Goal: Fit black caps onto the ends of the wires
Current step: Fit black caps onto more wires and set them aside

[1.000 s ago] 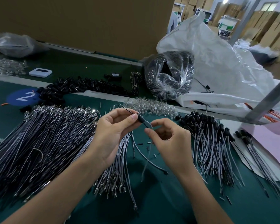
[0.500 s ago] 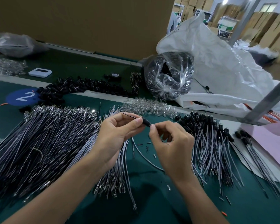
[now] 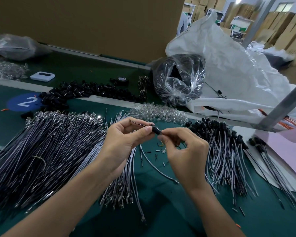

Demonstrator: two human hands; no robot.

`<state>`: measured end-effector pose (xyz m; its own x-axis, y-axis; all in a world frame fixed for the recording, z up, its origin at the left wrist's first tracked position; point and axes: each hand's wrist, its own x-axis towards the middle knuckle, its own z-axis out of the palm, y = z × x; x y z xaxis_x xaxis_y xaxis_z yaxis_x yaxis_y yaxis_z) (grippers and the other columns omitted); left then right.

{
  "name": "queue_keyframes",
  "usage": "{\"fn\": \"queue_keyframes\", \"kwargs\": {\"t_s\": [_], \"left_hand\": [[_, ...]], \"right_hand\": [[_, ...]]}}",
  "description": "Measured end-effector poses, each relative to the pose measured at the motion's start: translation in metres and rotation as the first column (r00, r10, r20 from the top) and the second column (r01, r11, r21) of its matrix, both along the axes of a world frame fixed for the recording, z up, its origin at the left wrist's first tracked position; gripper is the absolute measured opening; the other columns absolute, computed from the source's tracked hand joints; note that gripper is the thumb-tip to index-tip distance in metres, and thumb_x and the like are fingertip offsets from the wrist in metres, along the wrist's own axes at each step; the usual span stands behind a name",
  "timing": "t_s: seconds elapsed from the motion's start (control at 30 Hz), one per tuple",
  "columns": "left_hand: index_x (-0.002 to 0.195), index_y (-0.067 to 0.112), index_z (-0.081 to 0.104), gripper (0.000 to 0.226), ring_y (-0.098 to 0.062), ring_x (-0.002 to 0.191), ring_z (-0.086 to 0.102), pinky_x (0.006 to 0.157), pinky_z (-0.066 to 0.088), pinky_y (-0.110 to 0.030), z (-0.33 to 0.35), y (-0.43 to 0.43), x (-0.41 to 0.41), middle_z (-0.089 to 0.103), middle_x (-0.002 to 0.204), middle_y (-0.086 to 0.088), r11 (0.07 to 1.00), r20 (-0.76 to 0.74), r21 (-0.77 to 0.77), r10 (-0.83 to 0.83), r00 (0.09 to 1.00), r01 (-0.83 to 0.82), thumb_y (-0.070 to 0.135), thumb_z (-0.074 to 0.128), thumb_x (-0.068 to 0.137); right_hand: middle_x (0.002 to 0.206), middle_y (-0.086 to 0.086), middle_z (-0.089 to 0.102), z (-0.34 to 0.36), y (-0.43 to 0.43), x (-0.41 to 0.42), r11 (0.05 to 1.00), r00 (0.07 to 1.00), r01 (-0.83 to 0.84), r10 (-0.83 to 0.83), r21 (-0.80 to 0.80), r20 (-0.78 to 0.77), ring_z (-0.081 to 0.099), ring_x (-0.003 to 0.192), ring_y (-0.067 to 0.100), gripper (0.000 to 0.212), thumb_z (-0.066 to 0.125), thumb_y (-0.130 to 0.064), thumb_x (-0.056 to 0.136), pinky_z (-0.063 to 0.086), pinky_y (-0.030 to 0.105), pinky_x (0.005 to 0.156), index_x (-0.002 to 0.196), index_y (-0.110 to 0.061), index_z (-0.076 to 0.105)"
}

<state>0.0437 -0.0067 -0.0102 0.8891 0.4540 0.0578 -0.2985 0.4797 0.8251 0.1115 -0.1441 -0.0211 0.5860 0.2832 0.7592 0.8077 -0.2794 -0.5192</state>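
Note:
A small black cap [image 3: 156, 130] is pinched between my two hands above the green mat. My left hand [image 3: 125, 142] grips the cap's left end with thumb and forefinger, and a thin wire [image 3: 137, 123] sticks out past its fingers to the upper left. My right hand [image 3: 184, 151] holds the cap's right end with its fingertips. A big fan of uncapped grey wires [image 3: 46, 151] lies to the left. Capped wires [image 3: 219, 147] are piled on the right. Loose black caps [image 3: 85, 93] lie in a row at the back.
A clear bag of black parts [image 3: 178, 79] and a large white sack [image 3: 237, 69] stand at the back right. Clear small parts [image 3: 159, 113] lie behind my hands. A pink sheet [image 3: 284, 151] and a slanted metal post [image 3: 284, 106] are at the right. Small scraps [image 3: 158, 153] dot the mat.
My hands have come together around the cap. The wire that hung below them a second ago is no longer dangling there, and the cap now sits between both sets of fingertips.

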Motion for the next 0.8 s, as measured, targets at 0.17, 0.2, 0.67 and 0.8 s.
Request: {"fn": "queue_keyframes", "kwargs": {"t_s": [0.17, 0.2, 0.67, 0.8], "left_hand": [[0.072, 0.008, 0.071, 0.012, -0.025, 0.081, 0.074, 0.071, 0.058, -0.024, 0.0011, -0.0001, -0.0015, 0.075, 0.087, -0.014, 0.997, 0.010, 0.078, 0.010, 1.000, -0.011, 0.005, 0.074, 0.061], [0.073, 0.008, 0.070, 0.013, -0.024, 0.081, 0.074, 0.071, 0.058, -0.024, 0.0012, 0.0005, -0.0019, 0.075, 0.087, -0.014, 0.996, 0.008, 0.093, 0.011, 1.000, -0.012, 0.004, 0.075, 0.061], [0.096, 0.009, 0.065, 0.036, -0.020, 0.084, 0.074, 0.075, 0.058, -0.024, 0.0062, 0.0036, -0.0052, 0.077, 0.087, -0.009, 0.971, -0.025, 0.215, 0.109, 0.994, -0.102, 0.008, 0.076, 0.062], [0.096, 0.008, 0.065, 0.036, -0.019, 0.082, 0.073, 0.073, 0.057, -0.023, 0.0054, 0.0073, -0.0052, 0.076, 0.085, -0.009, 0.982, -0.021, 0.160, 0.110, 0.994, -0.106, 0.006, 0.076, 0.061]], "right_hand": [[0.067, -0.009, 0.069, 0.0006, 0.0020, -0.0032, 1.000, 0.997, 0.003, -0.003, 0.001, -0.073, 0.063, 0.062, 0.004, 0.023, 0.083, -0.009, 0.073, 0.043, 0.004, 0.064, 0.090, -0.012, 0.069], [0.067, -0.009, 0.069, 0.0014, 0.0017, -0.0030, 1.000, 0.997, 0.000, 0.000, 0.000, -0.073, 0.063, 0.063, 0.004, 0.022, 0.083, -0.010, 0.073, 0.043, 0.004, 0.064, 0.090, -0.012, 0.069], [0.082, -0.014, 0.070, 0.0068, -0.0003, 0.0004, 0.992, 0.980, -0.129, 0.126, -0.009, -0.157, 0.068, 0.078, 0.000, 0.019, 0.076, -0.013, 0.083, 0.053, 0.014, 0.074, 0.100, -0.013, 0.069], [0.086, -0.007, 0.066, 0.0079, -0.0010, -0.0002, 0.993, 0.985, -0.115, 0.117, 0.017, -0.127, 0.065, 0.080, 0.008, 0.029, 0.071, 0.000, 0.085, 0.054, 0.022, 0.075, 0.109, -0.015, 0.062]]}}
